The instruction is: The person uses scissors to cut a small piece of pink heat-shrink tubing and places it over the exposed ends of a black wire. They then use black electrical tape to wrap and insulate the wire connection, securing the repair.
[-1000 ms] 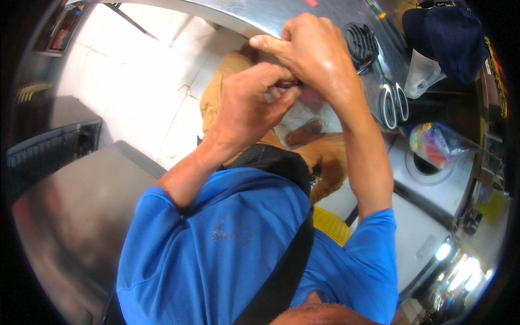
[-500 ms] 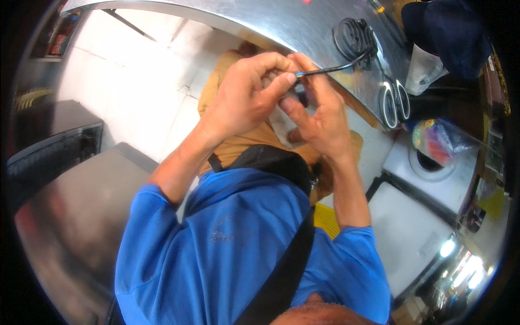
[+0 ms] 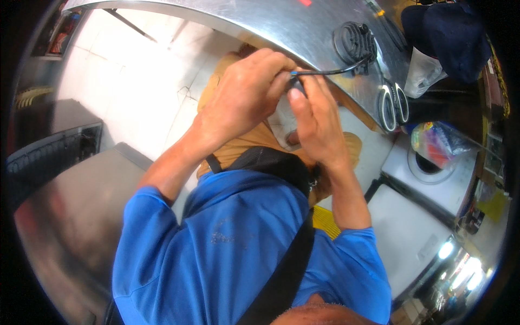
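A thin black cable [image 3: 330, 72] runs from a round, black ribbed device [image 3: 355, 43] on the metal table to my hands. My left hand [image 3: 246, 86] is closed, pinching the cable's end, where a bit of blue wire shows at the fingertips. My right hand [image 3: 319, 116] is curled at the same spot, its fingers against the cable just beside the left fingertips and its thumb bent below. Something dark shows between the right thumb and fingers, too small to make out. Both hands are above my lap, close to the table's edge.
Scissors [image 3: 392, 105] with black and white handles lie on the metal table [image 3: 260, 24], right of the device. Farther right are a dark cap [image 3: 452, 40], a clear plastic bag [image 3: 425, 73] and a colourful plastic packet [image 3: 439, 143]. A grey-brown box-like surface [image 3: 86, 206] stands at left.
My left hand has turned over slightly, its fingers now covering more of the cable's end. The right thumb has moved up nearer the fingers, and the cable has shifted a little to the left.
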Motion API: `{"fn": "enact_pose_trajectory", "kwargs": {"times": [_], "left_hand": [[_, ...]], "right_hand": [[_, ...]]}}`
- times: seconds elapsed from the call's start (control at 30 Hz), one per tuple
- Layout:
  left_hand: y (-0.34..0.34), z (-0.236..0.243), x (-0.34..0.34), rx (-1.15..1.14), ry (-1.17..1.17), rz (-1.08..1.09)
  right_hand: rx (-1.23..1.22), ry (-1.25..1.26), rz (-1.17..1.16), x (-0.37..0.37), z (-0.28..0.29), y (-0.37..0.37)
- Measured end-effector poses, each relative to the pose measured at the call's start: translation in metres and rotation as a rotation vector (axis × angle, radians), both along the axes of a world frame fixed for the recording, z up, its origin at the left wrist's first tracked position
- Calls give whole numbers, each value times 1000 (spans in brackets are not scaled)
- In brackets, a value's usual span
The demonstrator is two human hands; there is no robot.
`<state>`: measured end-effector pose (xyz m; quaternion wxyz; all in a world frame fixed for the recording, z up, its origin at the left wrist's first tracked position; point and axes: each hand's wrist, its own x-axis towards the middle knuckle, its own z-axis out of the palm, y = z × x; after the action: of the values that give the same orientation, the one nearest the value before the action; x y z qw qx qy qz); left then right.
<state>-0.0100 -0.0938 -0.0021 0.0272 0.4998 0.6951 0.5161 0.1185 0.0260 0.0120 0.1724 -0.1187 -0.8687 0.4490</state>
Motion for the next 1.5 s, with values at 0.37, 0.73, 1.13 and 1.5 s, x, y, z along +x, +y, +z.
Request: {"fn": "enact_pose_trajectory", "kwargs": {"times": [0.37, 0.73, 1.13, 1.5], "left_hand": [[-6, 6, 0, -69, -197, -9], [-5, -7, -1, -39, -277, -53], [-8, -11, 0, -3, -371, -4], [-9, -9, 10, 96, -282, 123]], "right_hand": [[-254, -12, -108, -2, -3, -7], [-401, 85, -31, 11, -21, 7], [-257, 10, -54, 23, 1, 5], [-8, 143, -47, 9, 49, 1]]}}
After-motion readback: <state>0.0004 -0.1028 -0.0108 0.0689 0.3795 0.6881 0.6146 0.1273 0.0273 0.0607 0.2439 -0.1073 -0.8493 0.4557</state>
